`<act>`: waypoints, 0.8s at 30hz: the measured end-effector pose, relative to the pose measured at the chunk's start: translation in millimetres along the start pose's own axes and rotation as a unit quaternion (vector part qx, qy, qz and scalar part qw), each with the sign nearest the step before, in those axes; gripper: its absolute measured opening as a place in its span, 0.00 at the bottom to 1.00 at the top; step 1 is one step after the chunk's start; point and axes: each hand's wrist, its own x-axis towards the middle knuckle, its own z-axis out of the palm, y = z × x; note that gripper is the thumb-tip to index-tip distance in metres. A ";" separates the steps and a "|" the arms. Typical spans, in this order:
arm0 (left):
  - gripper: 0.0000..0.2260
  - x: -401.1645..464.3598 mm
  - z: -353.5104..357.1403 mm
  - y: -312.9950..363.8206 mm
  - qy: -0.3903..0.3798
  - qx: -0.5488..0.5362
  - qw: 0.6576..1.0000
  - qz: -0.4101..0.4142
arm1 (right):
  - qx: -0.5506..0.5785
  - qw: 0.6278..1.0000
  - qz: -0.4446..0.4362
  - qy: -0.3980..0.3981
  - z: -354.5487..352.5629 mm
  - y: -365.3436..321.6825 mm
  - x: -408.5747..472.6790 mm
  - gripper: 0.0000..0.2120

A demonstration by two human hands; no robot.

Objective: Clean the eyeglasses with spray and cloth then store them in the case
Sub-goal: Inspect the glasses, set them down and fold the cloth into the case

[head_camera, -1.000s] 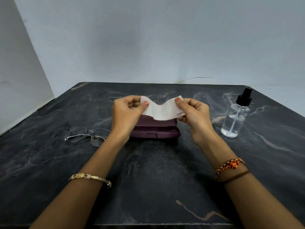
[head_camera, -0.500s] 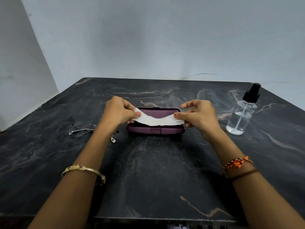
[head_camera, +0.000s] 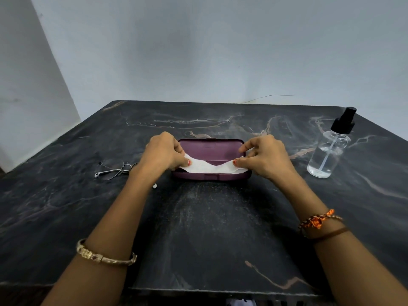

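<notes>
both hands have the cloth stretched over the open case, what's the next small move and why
Probably let the cloth down flat into the case and release it. The left hand and right hand each pinch one end, and it already sags into the open tray. The glasses lie on the table left of the case, so both hands must be freed to store them.

A dark marble-patterned bench (head_camera: 209, 228) stands against a pale blue wall (head_camera: 198, 51). A thin wire (head_camera: 269, 97) trails behind its far edge.
</notes>
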 end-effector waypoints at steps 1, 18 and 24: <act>0.07 -0.7 -0.3 0.3 -0.002 0.001 1.000 -0.001 | -0.002 1.000 0.000 -0.005 0.0 -0.4 -0.3 0.10; 0.12 -7.1 0.2 2.0 -0.015 0.032 0.999 -0.003 | -0.101 0.995 -0.017 -0.014 5.6 0.1 -5.1 0.10; 0.13 -5.4 -1.5 0.4 -0.008 0.026 1.000 -0.006 | -0.118 0.993 -0.016 -0.020 3.7 1.7 -4.4 0.09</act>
